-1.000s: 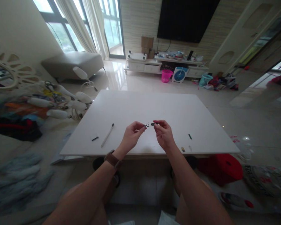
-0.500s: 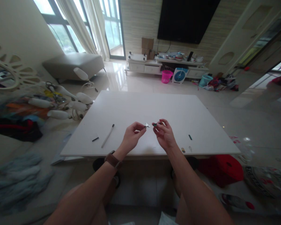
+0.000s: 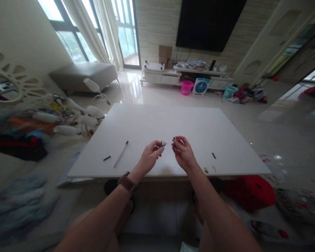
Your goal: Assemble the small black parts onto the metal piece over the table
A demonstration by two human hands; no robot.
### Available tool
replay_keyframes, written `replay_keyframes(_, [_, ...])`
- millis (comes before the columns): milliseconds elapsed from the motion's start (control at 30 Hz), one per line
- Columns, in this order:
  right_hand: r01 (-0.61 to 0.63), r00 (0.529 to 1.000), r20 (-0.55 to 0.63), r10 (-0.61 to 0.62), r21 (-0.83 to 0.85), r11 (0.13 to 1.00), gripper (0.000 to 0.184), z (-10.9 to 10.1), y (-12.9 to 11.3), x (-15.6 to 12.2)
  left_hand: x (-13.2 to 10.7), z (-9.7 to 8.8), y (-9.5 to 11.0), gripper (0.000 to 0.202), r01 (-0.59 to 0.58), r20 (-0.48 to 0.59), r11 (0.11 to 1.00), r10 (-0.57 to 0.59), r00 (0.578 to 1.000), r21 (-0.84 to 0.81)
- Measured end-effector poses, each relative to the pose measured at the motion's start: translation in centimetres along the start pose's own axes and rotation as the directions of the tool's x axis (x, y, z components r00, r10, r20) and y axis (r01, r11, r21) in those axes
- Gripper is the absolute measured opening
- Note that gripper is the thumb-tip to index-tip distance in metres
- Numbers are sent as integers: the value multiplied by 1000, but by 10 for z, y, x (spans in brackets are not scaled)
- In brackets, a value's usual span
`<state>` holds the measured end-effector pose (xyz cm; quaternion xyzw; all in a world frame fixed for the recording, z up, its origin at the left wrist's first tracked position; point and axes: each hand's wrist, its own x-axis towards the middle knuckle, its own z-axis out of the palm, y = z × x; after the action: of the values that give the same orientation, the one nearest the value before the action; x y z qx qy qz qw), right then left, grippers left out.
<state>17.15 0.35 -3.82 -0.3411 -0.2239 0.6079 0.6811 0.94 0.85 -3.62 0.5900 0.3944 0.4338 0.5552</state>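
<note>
Above the front middle of the white table [image 3: 162, 122], my left hand [image 3: 151, 154] pinches a small shiny metal piece [image 3: 163, 144] between thumb and fingers. My right hand [image 3: 183, 152], a short gap to its right, is closed on a small dark piece [image 3: 174, 139]; the fingers hide most of it. Both pieces are too small to name. The two hands do not touch. A brown-strapped watch [image 3: 127, 182] is on my left wrist.
On the table's left lie a slim whitish stick with a dark tip [image 3: 121, 154] and a short black strip [image 3: 107, 158]. To the right are a dark green strip [image 3: 214, 155], a small yellowish-black piece [image 3: 205, 170] and a clear bit [image 3: 214, 168]. A lamp [image 3: 87, 119] stands beyond the left edge.
The right hand has turned, so its dark piece now points upward and shows less. My left hand has tilted the metal piece and shifted slightly. Both remain apart.
</note>
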Motion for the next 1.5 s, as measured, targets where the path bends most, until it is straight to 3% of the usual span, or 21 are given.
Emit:
replay_keyframes(333, [-77,993,-91,69,-91,993,31,0,4,0,-2,2,4,25,-9,22,1000,9,1000,19])
replay_keyframes(800, [-131,991,12,134,-154,979,22,2,5,-4,-3,2,4,25,-9,66,998,4,998,66])
replay_keyframes(1200, [-161,986,2,164,-181,970,24,0,7,-5,-3,3,3,30,21,88,995,-31,996,102])
replay_keyframes(1500, [-178,982,33,187,-180,967,15,1,3,-7,-3,2,3,29,17,64,995,-24,998,96])
